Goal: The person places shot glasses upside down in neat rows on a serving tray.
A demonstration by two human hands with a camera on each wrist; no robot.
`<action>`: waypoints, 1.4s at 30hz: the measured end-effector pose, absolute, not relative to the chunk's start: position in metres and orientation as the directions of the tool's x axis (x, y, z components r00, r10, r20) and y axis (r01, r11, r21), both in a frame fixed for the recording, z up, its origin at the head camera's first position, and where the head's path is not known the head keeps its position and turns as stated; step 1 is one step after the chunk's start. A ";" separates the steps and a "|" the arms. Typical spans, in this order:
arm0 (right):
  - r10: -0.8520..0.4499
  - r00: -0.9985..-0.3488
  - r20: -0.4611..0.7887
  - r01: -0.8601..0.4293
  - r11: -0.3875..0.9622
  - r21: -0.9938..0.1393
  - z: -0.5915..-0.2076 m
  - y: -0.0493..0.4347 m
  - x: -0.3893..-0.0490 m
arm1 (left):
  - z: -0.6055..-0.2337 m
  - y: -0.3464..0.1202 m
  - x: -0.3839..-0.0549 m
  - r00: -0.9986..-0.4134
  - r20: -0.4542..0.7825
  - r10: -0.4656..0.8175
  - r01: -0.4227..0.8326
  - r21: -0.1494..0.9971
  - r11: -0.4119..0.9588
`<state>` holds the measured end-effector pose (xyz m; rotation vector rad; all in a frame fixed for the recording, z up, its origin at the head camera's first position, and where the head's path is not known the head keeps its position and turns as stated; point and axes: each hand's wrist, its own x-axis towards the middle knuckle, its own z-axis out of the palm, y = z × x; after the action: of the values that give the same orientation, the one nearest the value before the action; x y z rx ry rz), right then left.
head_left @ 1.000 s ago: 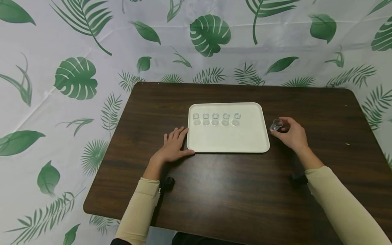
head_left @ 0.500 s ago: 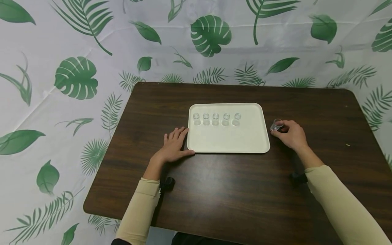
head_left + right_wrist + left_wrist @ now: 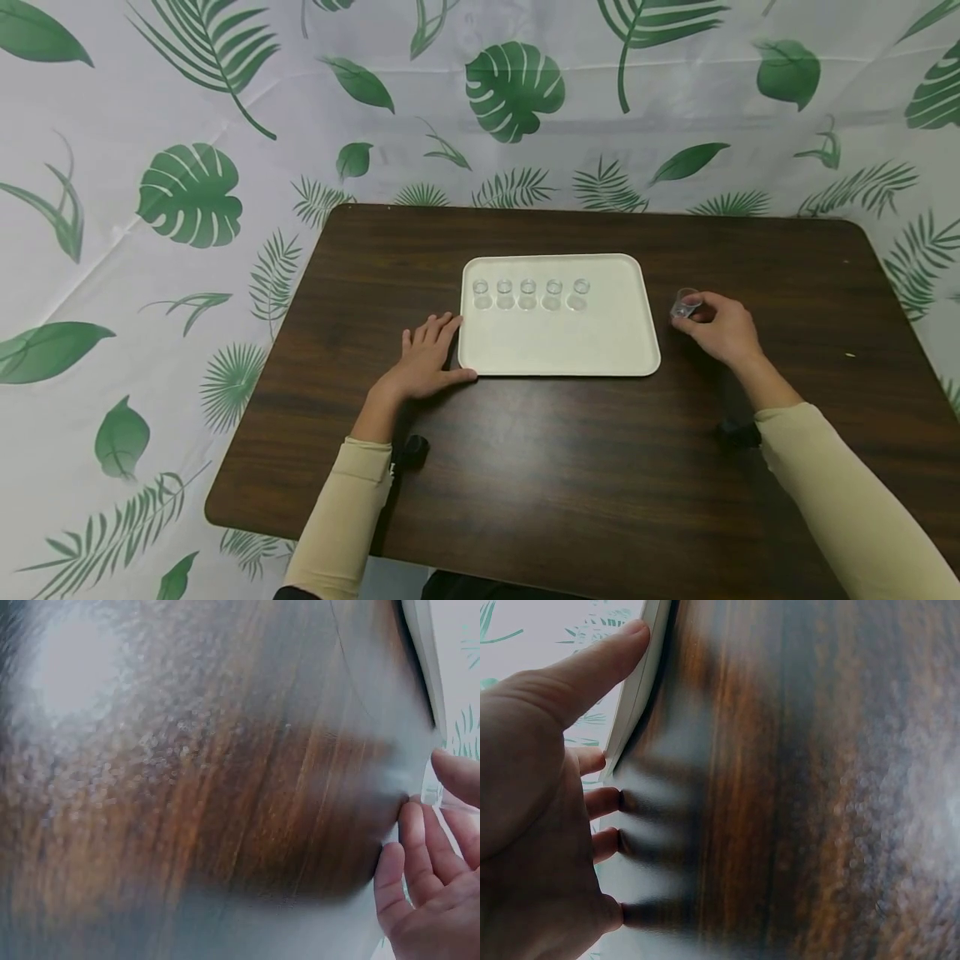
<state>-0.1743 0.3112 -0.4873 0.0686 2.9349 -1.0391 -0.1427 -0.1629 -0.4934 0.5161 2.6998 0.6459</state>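
Note:
My right hand [image 3: 723,329] pinches a small clear plastic cup [image 3: 685,303] between thumb and fingers, just off the right side of a cream tray [image 3: 555,354]. In the right wrist view the same cup [image 3: 431,784] shows only in part behind the thumb, with the lower fingers close to the tabletop. On the tray's back half stand several more clear cups [image 3: 528,294] in a row, starting near its left side. My left hand [image 3: 423,358] rests spread at the tray's left side. In the left wrist view its thumb [image 3: 615,664] lies along the tray's rim [image 3: 641,690].
The dark wood-grain table [image 3: 570,467] runs out to both sides of the tray and in front of it. A white sheet printed with green leaves [image 3: 517,92] hangs behind the table. A small yellowish scrap [image 3: 850,355] lies on the tabletop at the right.
My right hand has shifted slightly to the right with the cup, a little farther from the tray. The left hand, the tray and the row of cups have stayed in place.

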 end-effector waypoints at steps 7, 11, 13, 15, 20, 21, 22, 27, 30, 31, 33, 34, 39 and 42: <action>0.067 -0.998 0.002 0.050 0.770 -0.636 -0.486 0.315 -0.176 | -0.491 -0.163 -0.142 -0.885 -0.213 0.414 0.272 0.485 0.831; 0.107 -0.994 -0.010 0.087 0.754 -0.651 -0.485 0.316 -0.177 | -0.491 -0.162 -0.142 -0.886 -0.210 0.414 0.276 0.479 0.834; 0.123 -0.992 -0.023 0.107 0.738 -0.666 -0.485 0.316 -0.176 | -0.491 -0.162 -0.142 -0.886 -0.209 0.414 0.278 0.477 0.834; 0.135 -0.990 -0.036 0.123 0.722 -0.681 -0.484 0.316 -0.176 | -0.491 -0.162 -0.143 -0.886 -0.210 0.414 0.277 0.475 0.835; 0.151 -0.988 -0.030 0.129 0.706 -0.696 -0.485 0.315 -0.177 | -0.491 -0.161 -0.143 -0.884 -0.214 0.415 0.275 0.480 0.833; 0.153 -0.988 -0.025 0.126 0.704 -0.699 -0.485 0.314 -0.177 | -0.491 -0.162 -0.143 -0.884 -0.215 0.415 0.274 0.482 0.832; 0.154 -0.988 -0.018 0.122 0.702 -0.701 -0.484 0.314 -0.177 | -0.491 -0.162 -0.142 -0.884 -0.215 0.416 0.274 0.483 0.832; 0.158 -0.987 0.016 0.098 0.685 -0.722 -0.482 0.312 -0.175 | -0.489 -0.162 -0.142 -0.883 -0.223 0.412 0.267 0.483 0.834; 0.165 -0.985 0.043 0.081 0.672 -0.736 -0.480 0.309 -0.175 | -0.489 -0.161 -0.142 -0.884 -0.223 0.412 0.267 0.482 0.835; 0.167 -0.984 0.055 0.071 0.666 -0.743 -0.480 0.307 -0.175 | -0.489 -0.161 -0.142 -0.883 -0.225 0.411 0.267 0.481 0.835; 0.169 -0.982 0.082 0.049 0.653 -0.756 -0.478 0.304 -0.176 | -0.489 -0.162 -0.142 -0.883 -0.228 0.410 0.266 0.477 0.838; 0.167 -0.981 0.096 0.036 0.646 -0.762 -0.477 0.302 -0.176 | -0.490 -0.162 -0.142 -0.883 -0.230 0.410 0.265 0.476 0.839; 0.155 -0.976 0.151 -0.021 0.624 -0.781 -0.471 0.289 -0.178 | -0.489 -0.162 -0.142 -0.882 -0.233 0.410 0.263 0.480 0.837; 0.140 -0.977 0.164 -0.041 0.624 -0.780 -0.469 0.282 -0.179 | -0.489 -0.162 -0.142 -0.882 -0.232 0.410 0.262 0.482 0.836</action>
<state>-0.1793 0.2824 -0.4694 0.0924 3.0160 -1.4579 -0.1418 -0.1618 -0.4893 0.5072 2.6886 0.6394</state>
